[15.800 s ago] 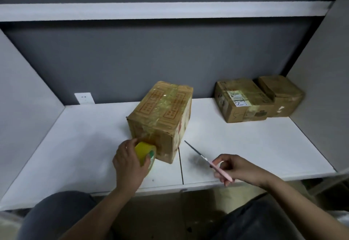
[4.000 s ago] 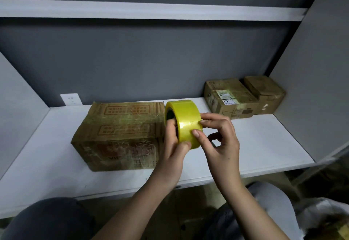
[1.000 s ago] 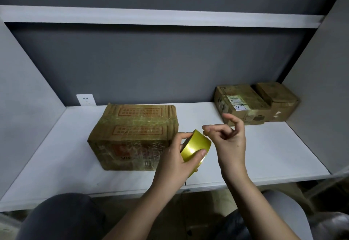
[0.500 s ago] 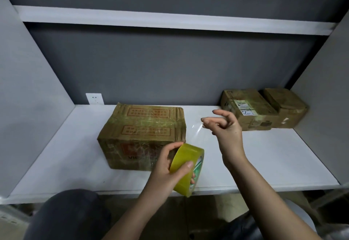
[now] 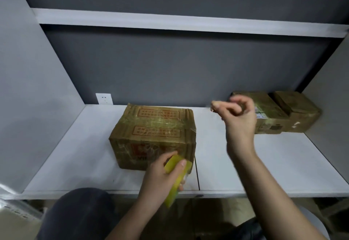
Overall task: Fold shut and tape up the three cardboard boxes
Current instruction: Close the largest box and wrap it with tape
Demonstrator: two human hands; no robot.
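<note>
Large taped box (image 5: 153, 135) long axis left-right on worktop (image 5: 245, 164), left hand (image 5: 160, 175) gripping yellow tape roll (image 5: 174, 179) on edge, right hand (image 5: 238, 118) raised, fingers pinched, held thing unclear

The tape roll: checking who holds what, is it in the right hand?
No, the left hand grips the yellow tape roll near the table's front edge.

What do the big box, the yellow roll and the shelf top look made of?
Big box: brown corrugated cardboard, judging by the ribbed edges, with a glossy film over it, likely clear tape, given the streaky glare.
Yellow roll, gripped by the left hand: shiny plastic packing tape, probably.
Shelf top: matte white laminate or painted board, with a seam near the front; core unclear.
</note>
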